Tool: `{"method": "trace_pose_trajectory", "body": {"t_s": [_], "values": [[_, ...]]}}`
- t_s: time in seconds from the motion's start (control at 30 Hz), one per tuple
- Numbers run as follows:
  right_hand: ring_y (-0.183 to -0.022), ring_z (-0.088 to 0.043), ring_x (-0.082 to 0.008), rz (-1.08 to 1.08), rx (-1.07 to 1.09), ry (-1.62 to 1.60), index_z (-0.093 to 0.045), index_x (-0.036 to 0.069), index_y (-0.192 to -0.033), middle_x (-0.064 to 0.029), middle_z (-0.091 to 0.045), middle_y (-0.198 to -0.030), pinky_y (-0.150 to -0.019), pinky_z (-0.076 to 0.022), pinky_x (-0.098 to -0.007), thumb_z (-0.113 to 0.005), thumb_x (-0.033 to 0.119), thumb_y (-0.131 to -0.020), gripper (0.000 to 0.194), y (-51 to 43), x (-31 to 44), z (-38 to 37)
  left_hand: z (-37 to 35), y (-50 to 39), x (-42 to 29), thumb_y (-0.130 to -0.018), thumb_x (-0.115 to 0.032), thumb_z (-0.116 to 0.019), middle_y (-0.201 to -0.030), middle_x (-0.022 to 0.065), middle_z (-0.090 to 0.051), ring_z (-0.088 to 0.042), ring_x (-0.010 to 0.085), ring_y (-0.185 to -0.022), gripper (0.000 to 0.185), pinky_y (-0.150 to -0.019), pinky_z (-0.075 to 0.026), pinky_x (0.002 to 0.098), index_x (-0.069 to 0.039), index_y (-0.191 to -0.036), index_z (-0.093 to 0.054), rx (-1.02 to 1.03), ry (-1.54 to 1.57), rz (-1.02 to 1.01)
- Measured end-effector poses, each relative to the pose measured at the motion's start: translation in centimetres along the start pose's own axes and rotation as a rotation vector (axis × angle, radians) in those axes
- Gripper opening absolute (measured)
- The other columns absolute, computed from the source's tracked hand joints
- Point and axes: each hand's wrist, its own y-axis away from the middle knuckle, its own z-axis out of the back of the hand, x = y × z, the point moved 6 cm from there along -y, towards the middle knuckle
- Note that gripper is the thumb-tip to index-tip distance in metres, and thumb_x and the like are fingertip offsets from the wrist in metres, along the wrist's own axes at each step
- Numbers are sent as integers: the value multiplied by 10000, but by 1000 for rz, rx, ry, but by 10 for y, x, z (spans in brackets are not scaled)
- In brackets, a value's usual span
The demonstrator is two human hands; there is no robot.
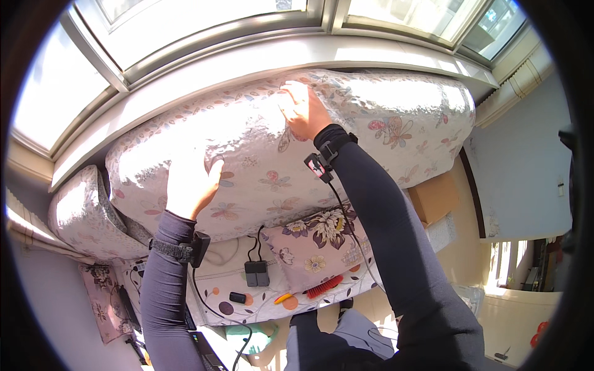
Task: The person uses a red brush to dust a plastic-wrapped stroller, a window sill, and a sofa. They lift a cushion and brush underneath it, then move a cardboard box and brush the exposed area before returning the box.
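Note:
A thick quilted cover with a butterfly and leaf print [274, 185] lies long and bulky below the window. My left hand [192, 178] rests on its left part, palm down, with the thumb apart; glare washes out the other fingers. Farther up and to the right, my right hand [304, 111] lies on the cover near its far edge, the fingers somewhat bent. Whether either hand pinches the fabric cannot be told. A pink flowered pillow [315, 259] sits nearer to me, below the cover.
Near the pillow are a red-bristled brush [325, 286], two black adapters [256, 273] and a small black case [237, 297]. A cardboard box [432, 198] stands at the right. The windowsill [260, 60] runs behind the cover. Cables hang from both wrists.

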Motion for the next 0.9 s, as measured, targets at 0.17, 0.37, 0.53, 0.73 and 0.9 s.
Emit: {"method": "trace_pose_trajectory", "body": {"t_s": [0.17,0.37,0.53,0.73,0.9], "values": [[-1089,-647,-349,-484,39,-362,-643,45,-1164,-164,-668,-1139,-980,-508,-413,-649,216,-954,271,181,-117,77,-12,61,-37,-947,-325,-697,-1415,273,-555,-505,413,-1347,632,-1145,-395,465,33,-1434,-511,204,-16,82],[-1123,-650,-347,-846,305,-246,-627,31,-1253,-185,-644,-1268,-991,-512,-411,-646,227,-944,367,391,-302,162,-26,139,-109,-963,-334,-673,-1482,287,-490,-451,419,-1398,670,-1170,-363,466,33,-1479,-452,462,75,310],[-1122,-655,-341,-847,357,-258,-621,26,-1282,-198,-627,-1308,-970,-519,-416,-645,278,-960,410,460,-416,194,-27,154,-228,-966,-339,-663,-1461,273,-525,-500,407,-1367,664,-1148,-390,438,23,-1482,-455,568,155,444],[-1034,-710,-311,-1011,380,-423,-673,2,-1162,-180,-740,-1094,-931,-547,-385,-653,315,-958,374,530,-474,256,-28,136,-361,-941,-356,-697,-1448,270,-547,-526,389,-1354,687,-1130,-412,425,22,-1471,-478,553,342,408],[-906,-728,-324,-1047,439,-343,-720,-15,-1028,-191,-748,-952,-841,-563,-405,-678,317,-911,355,581,-482,319,-24,130,-410,-908,-343,-721,-1435,276,-558,-543,376,-1342,723,-1131,-418,416,24,-1478,-469,553,499,323]]}}
